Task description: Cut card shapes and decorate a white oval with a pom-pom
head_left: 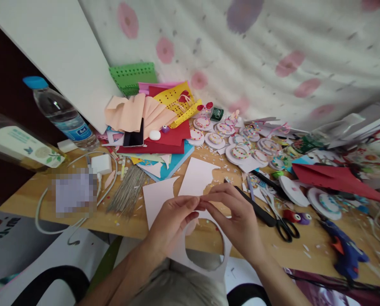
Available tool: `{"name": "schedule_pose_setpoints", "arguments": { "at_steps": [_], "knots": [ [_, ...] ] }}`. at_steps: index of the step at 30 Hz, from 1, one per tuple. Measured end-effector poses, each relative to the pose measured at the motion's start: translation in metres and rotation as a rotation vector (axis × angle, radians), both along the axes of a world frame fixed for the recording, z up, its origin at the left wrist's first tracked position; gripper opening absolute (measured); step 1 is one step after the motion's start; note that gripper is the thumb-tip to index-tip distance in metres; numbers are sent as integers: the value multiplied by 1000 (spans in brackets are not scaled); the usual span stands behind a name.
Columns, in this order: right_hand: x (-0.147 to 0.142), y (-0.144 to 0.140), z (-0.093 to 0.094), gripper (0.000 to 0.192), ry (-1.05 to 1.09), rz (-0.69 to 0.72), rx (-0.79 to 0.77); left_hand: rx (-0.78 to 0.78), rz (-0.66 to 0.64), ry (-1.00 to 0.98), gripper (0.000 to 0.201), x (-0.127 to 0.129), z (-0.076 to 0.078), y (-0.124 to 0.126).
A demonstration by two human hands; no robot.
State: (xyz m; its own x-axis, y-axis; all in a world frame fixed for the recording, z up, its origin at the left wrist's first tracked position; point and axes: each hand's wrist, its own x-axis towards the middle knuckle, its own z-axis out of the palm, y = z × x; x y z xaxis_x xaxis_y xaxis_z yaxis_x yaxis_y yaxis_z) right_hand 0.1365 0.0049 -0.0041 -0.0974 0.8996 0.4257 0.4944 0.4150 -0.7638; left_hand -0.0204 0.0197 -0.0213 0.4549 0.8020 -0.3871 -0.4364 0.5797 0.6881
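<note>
My left hand (174, 225) and my right hand (236, 216) meet over the table's front edge, thumbs and fingers pinched together at the tips. What lies between the fingertips is too small and too covered to make out. Just below them is a white paper sheet (226, 255) with a large round hole, reaching past the edge above my lap. I cannot tell whether my fingers grip this sheet. Behind my hands lie two more cut white sheets, one on the left (154, 199) and another in the middle (193, 174), both with curved cut edges.
Scissors (284, 227), a black-handled cutter (263, 212) and a blue glue gun (344, 250) lie at right. Beaded rings on white discs (239, 152) fill the back. Thin wires (128, 191), coloured sheets (174, 163), a phone (134, 138), a white cable (41, 212) and a water bottle (62, 112) are at left.
</note>
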Motion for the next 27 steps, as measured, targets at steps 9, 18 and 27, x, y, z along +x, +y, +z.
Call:
{"name": "schedule_pose_setpoints", "arguments": {
  "at_steps": [9,18,27],
  "knots": [
    [3,-17,-15,41,264,90,-162,130,184,156,30,-7,-9,0],
    [9,-17,-16,20,224,11,-107,382,144,223,46,-9,-19,-4],
    [64,20,-55,14,18,-251,-18,633,23,792,35,-137,0,-1]
  ]
}}
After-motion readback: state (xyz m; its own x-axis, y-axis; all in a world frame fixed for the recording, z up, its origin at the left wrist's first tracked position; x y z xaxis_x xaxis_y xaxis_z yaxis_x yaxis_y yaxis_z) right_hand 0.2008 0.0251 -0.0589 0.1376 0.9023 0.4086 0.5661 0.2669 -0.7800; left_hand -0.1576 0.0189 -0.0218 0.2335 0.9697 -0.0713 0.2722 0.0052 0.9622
